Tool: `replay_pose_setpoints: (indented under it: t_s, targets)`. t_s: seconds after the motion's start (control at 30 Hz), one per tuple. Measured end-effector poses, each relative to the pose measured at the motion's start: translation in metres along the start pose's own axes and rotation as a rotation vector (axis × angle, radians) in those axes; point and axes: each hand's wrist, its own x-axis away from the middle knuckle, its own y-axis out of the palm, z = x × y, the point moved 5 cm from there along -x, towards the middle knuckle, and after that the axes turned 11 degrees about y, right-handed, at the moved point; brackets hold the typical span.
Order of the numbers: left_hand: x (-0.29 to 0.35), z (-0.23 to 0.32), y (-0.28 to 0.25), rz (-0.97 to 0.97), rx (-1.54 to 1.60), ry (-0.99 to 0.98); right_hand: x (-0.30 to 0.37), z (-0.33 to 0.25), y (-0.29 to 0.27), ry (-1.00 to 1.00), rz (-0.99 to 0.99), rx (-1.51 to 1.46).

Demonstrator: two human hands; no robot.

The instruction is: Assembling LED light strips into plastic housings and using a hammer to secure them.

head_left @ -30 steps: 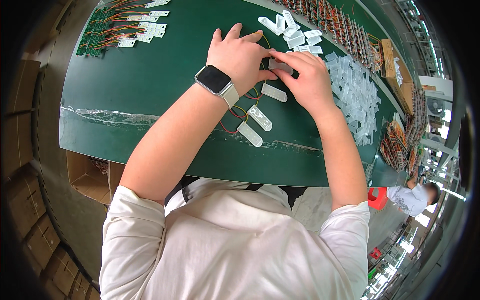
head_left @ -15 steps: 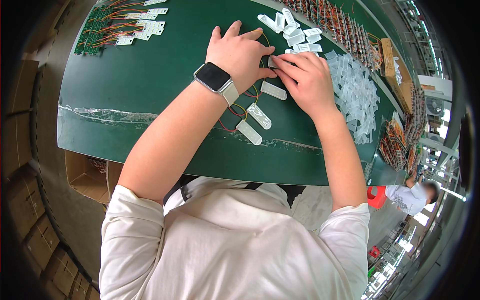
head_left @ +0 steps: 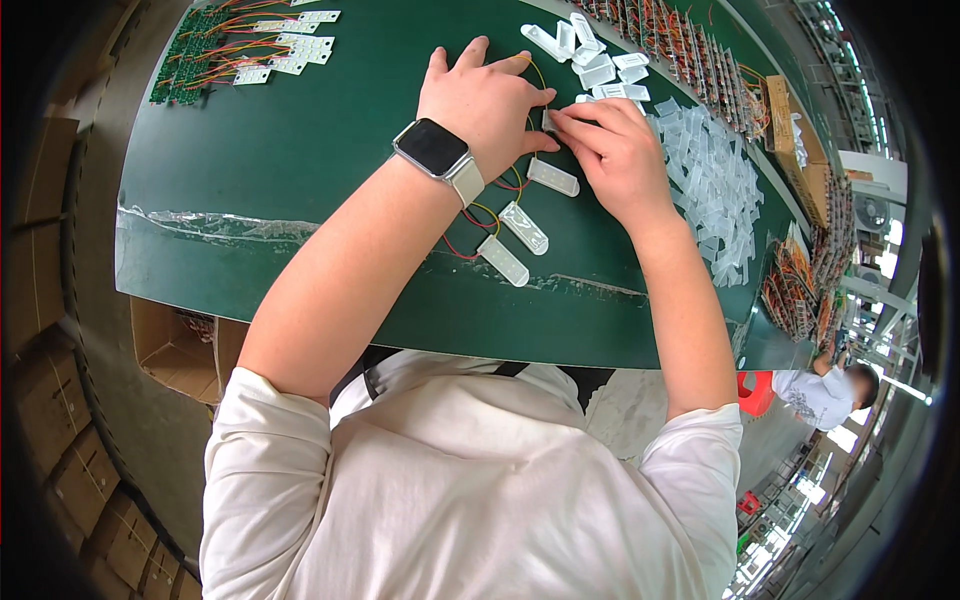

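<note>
A: Head view: grip status?
B: Left hand [head_left: 478, 108]: fingers spread over the worktop [head_left: 270, 150]. Right hand [head_left: 612, 155]: fingertips clamped on the pale casing [head_left: 547, 120], between both hands.
A: Hazard?
B: A lifting left finger could snag the yellow wire [head_left: 541, 74], pulling the casing askew.

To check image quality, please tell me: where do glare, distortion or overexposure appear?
Head view: fisheye bends the green tabletop edges, wrinkled clear film on it shines, a strip light at far right looks washed out; head view also: left hand and right hand look fairly sharp.
</note>
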Motion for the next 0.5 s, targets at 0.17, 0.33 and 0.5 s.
replay_pose_setpoints:
  t_s: [0.17, 0.33, 0.5]
  targets:
    - [0.0, 0.0, 0.002, 0.018, 0.003, 0.01, 0.002, -0.004, -0.001, -0.047, 0.024, 0.077]
    - [0.0, 0.001, 0.003, 0.011, -0.011, 0.012, 0.007, -0.018, -0.002, -0.119, 0.047, 0.22]
    - [0.0, 0.002, 0.002, 0.0, -0.015, 0.013, 0.005, -0.028, -0.003, -0.107, -0.004, 0.316]
